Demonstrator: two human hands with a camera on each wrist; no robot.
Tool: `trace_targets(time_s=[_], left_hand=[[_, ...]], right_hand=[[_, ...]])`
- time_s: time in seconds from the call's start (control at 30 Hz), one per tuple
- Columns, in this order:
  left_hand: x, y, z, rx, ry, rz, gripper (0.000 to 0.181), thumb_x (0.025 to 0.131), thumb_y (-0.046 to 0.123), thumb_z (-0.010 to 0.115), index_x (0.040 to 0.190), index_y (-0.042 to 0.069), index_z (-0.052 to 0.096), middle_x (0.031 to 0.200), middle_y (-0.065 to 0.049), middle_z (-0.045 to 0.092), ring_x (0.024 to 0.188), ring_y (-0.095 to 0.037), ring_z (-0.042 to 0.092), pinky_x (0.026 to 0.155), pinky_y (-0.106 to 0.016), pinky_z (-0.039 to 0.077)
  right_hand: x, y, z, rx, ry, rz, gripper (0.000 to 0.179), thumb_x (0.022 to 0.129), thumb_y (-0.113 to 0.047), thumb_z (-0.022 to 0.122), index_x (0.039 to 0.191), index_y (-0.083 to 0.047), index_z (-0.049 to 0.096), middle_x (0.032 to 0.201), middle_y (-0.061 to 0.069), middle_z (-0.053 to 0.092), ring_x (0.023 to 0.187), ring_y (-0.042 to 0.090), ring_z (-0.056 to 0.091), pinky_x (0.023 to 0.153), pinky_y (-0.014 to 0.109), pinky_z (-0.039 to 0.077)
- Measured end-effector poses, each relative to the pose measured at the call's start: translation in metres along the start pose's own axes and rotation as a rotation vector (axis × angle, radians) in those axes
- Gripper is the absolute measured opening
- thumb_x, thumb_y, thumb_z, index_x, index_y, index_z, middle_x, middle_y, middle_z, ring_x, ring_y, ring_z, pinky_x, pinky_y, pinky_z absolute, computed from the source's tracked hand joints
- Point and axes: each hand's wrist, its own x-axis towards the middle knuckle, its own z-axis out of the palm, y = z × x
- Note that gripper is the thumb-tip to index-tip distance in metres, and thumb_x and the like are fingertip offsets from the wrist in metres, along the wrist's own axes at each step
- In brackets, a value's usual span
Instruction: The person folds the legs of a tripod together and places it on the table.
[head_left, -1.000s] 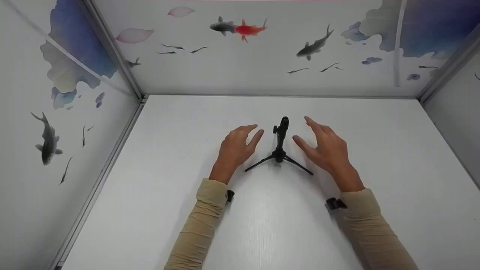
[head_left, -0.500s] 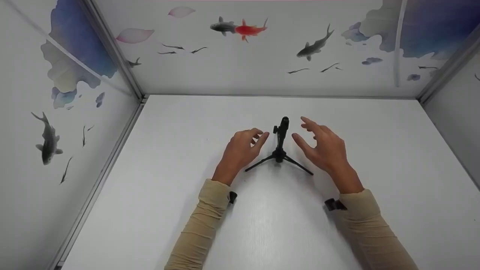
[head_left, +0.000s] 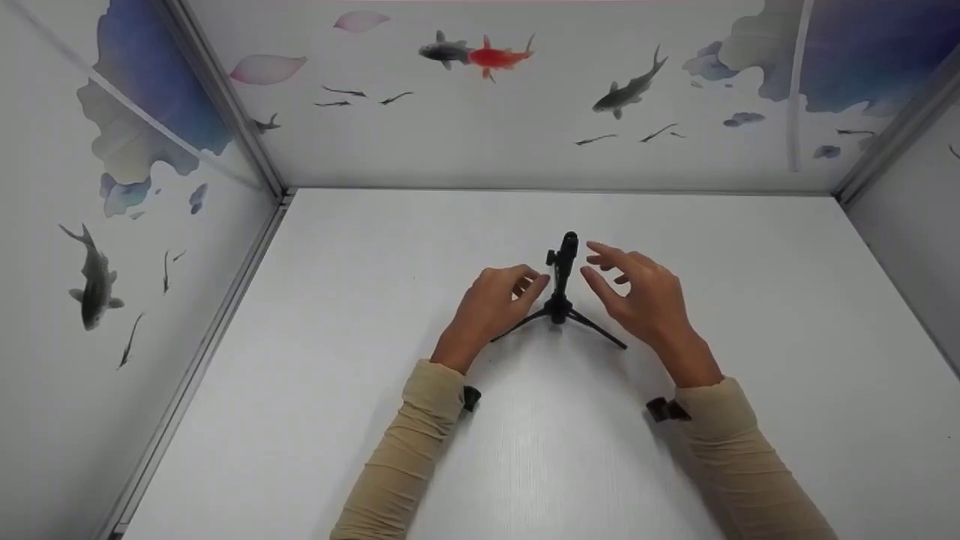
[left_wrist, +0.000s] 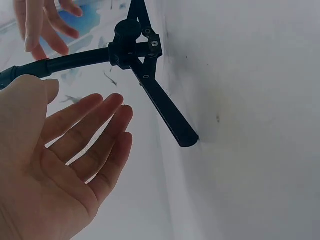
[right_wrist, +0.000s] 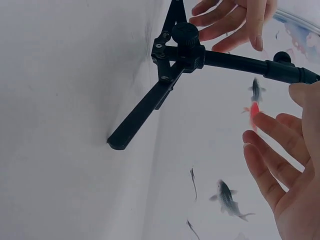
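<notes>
Two hands, one tripod (head_left: 559, 296), nothing gripped yet. The tripod stands upright near the middle of the white table (head_left: 375, 300), legs splayed flat, post vertical with a small knob on its side near the top.

Your left hand (head_left: 495, 307) sits just left of the post, palm facing it, fingers loosely spread and slightly bent. The left wrist view shows the fingers (left_wrist: 95, 135) straight and apart, with a clear gap to the post (left_wrist: 65, 62), so no contact on that side. From the head view the fingertips look close to the post, but I can't tell a touch there.

Your right hand (head_left: 637, 300) mirrors it on the other side, fingers relaxed and fanned, thumb pointing at the post. The right wrist view shows its fingers (right_wrist: 272, 160) below the post (right_wrist: 250, 62) with air between, so it's also off the thing.

My read on the layout: both palms face inward and bracket the post at roughly the same height, which suits a two-sided grab on a light, top-heavy stand. The legs (right_wrist: 142, 117) are wide and low, so the base looks stable. The hub knob (right_wrist: 186, 34) sits right where the legs meet.

Fish-print walls (head_left: 525, 90) box the table on three sides. A small black clip (head_left: 664, 409) shows at each cuff.
</notes>
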Motion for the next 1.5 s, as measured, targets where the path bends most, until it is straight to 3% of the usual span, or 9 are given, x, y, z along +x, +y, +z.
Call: trace_targets(time_s=[0.33, 0.63, 0.9, 1.2, 1.5], left_hand=[[-0.002, 0.002, 0.007, 0.026, -0.101, -0.015, 0.024, 0.108, 0.032, 0.069, 0.125, 0.017, 0.079, 0.109, 0.0, 0.084, 0.1, -0.012, 0.079, 0.089, -0.037, 0.062], [-0.002, 0.001, 0.013, 0.038, -0.141, 0.007, 0.018, 0.105, 0.026, 0.074, 0.119, 0.018, 0.081, 0.105, 0.002, 0.083, 0.098, -0.011, 0.077, 0.087, -0.036, 0.061], [-0.001, 0.001, 0.015, 0.079, -0.124, 0.022, 0.017, 0.103, 0.026, 0.077, 0.118, 0.02, 0.082, 0.108, 0.006, 0.082, 0.103, -0.011, 0.075, 0.09, -0.037, 0.06], [-0.002, 0.002, 0.017, 0.103, -0.121, 0.018, 0.019, 0.102, 0.027, 0.078, 0.119, 0.019, 0.081, 0.11, 0.004, 0.083, 0.108, -0.015, 0.075, 0.093, -0.039, 0.06], [-0.002, 0.004, 0.018, 0.115, -0.103, 0.028, 0.018, 0.101, 0.026, 0.079, 0.117, 0.018, 0.082, 0.107, 0.003, 0.083, 0.102, -0.014, 0.077, 0.089, -0.037, 0.061]], right_hand=[[-0.003, -0.004, 0.007, 0.014, 0.0, -0.054, 0.044, 0.101, -0.025, 0.079, 0.144, -0.022, 0.071, 0.118, 0.002, 0.084, 0.094, 0.024, 0.079, 0.071, 0.043, 0.065], [-0.004, -0.008, 0.013, 0.036, -0.02, -0.061, 0.046, 0.102, -0.026, 0.078, 0.147, -0.02, 0.069, 0.125, 0.002, 0.082, 0.096, 0.024, 0.08, 0.071, 0.042, 0.065], [-0.003, -0.014, 0.014, 0.012, -0.026, -0.069, 0.045, 0.104, -0.024, 0.076, 0.147, -0.015, 0.067, 0.118, 0.007, 0.084, 0.092, 0.026, 0.083, 0.068, 0.04, 0.064], [-0.004, -0.015, 0.019, 0.101, -0.039, -0.049, 0.043, 0.104, -0.024, 0.076, 0.146, -0.019, 0.069, 0.122, 0.004, 0.083, 0.096, 0.024, 0.083, 0.068, 0.041, 0.065], [-0.003, -0.019, 0.02, 0.154, -0.042, -0.013, 0.04, 0.104, -0.02, 0.075, 0.144, -0.018, 0.07, 0.122, 0.003, 0.083, 0.095, 0.022, 0.083, 0.067, 0.038, 0.064]])
